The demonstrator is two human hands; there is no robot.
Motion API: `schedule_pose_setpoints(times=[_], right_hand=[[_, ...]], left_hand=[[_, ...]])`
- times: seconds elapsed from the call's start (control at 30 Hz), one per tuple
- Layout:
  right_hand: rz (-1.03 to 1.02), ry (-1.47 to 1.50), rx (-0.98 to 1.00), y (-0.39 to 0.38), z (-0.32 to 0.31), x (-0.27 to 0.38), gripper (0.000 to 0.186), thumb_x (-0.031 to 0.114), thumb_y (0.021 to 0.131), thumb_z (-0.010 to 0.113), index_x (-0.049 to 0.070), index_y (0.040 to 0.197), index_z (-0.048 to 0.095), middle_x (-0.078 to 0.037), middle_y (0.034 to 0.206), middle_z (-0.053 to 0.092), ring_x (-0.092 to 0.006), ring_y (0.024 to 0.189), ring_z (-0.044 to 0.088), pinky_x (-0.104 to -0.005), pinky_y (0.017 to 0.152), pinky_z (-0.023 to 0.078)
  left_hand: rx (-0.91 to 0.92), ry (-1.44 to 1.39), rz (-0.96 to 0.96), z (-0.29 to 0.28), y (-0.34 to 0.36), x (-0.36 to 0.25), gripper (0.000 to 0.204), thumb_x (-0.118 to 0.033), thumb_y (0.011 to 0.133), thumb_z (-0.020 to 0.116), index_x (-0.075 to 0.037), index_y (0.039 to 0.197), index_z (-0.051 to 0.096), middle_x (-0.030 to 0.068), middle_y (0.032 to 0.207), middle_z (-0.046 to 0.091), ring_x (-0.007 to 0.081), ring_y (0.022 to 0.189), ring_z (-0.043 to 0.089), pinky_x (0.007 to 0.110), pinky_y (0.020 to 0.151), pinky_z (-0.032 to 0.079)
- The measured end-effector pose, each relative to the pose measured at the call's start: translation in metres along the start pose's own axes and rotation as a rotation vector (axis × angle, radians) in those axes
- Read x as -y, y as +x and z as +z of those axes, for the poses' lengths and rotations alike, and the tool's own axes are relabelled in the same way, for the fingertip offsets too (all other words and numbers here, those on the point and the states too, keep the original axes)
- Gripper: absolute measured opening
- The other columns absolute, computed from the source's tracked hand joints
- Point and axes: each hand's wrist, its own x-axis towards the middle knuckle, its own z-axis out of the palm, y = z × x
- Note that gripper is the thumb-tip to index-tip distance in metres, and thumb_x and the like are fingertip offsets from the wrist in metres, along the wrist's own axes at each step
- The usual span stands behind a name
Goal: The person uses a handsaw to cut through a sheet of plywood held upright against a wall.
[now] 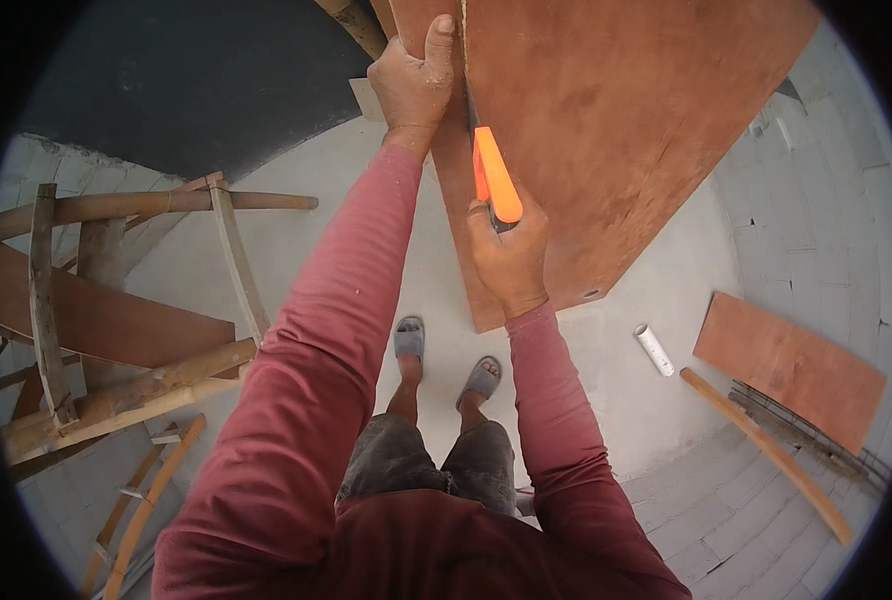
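Note:
A large reddish-brown plywood sheet [606, 130] stretches out in front of me, with a cut line running in from its far side. My right hand [511, 250] is closed round the orange and black handle of a handsaw [498, 180]. The saw's dark blade lies along the cut, mostly hidden by its steep angle. Left of the blade, my left hand [416, 85] grips the narrow strip of plywood beside the cut, its thumb up and its fingers wrapped over the edge.
At left stands a bamboo and timber frame [146, 400] with a plywood piece [116, 310] in it. On the right, a smaller plywood offcut [791, 370] leans near a block wall, with a wooden strip [766, 455] and a white tube [654, 350] on the floor. My sandalled feet stand below the sheet.

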Motion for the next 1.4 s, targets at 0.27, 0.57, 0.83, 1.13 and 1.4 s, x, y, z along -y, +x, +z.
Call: schedule_pose_setpoints(times=[0.27, 0.57, 0.83, 1.13, 1.4], right_hand=[[0.002, -0.297, 0.027, -0.192, -0.079, 0.025, 0.041, 0.007, 0.092, 0.069, -0.011, 0.128, 0.068, -0.014, 0.088, 0.074, -0.0158, 0.074, 0.07, -0.03, 0.072, 0.056], [0.166, -0.033, 0.039, 0.029, 0.01, 0.001, 0.034, 0.006, 0.094, 0.065, -0.007, 0.125, 0.068, -0.008, 0.082, 0.066, -0.0155, 0.074, 0.061, -0.0331, 0.07, 0.051], [0.027, -0.014, 0.015, 0.014, 0.001, -0.031, 0.035, 0.007, 0.094, 0.065, -0.007, 0.126, 0.067, -0.008, 0.09, 0.067, -0.0172, 0.083, 0.065, -0.0346, 0.076, 0.053], [-0.014, 0.025, 0.031, 0.009, 0.007, -0.026, 0.029, 0.006, 0.091, 0.066, -0.006, 0.118, 0.067, -0.01, 0.083, 0.066, -0.0164, 0.075, 0.063, -0.0364, 0.071, 0.052], [-0.101, 0.019, -0.084, 0.021, 0.025, -0.028, 0.018, 0.004, 0.087, 0.066, -0.004, 0.103, 0.068, -0.007, 0.075, 0.059, -0.0157, 0.068, 0.058, -0.0343, 0.065, 0.049]], left_hand=[[-0.009, 0.003, -0.029, -0.018, 0.013, -0.009, 0.049, -0.043, 0.102, 0.073, 0.005, 0.112, 0.077, 0.0251, 0.098, 0.079, 0.0375, 0.096, 0.078, 0.044, 0.081, 0.058], [0.002, 0.01, 0.027, -0.012, 0.009, 0.002, 0.074, -0.069, 0.095, 0.072, 0.005, 0.098, 0.075, 0.0168, 0.086, 0.078, 0.0308, 0.084, 0.077, 0.041, 0.078, 0.059], [-0.047, 0.03, 0.113, -0.022, 0.088, -0.069, 0.08, -0.072, 0.094, 0.071, 0.005, 0.116, 0.065, 0.0158, 0.101, 0.076, 0.028, 0.098, 0.077, 0.041, 0.085, 0.059], [0.092, 0.178, -0.102, -0.002, 0.145, -0.057, 0.069, -0.062, 0.103, 0.061, 0.005, 0.116, 0.071, 0.0312, 0.108, 0.076, 0.0483, 0.108, 0.073, 0.053, 0.094, 0.056], [0.151, 0.233, -0.214, 0.016, 0.164, -0.021, 0.076, -0.065, 0.101, 0.062, 0.008, 0.12, 0.071, 0.0339, 0.118, 0.073, 0.0502, 0.117, 0.069, 0.054, 0.099, 0.052]])
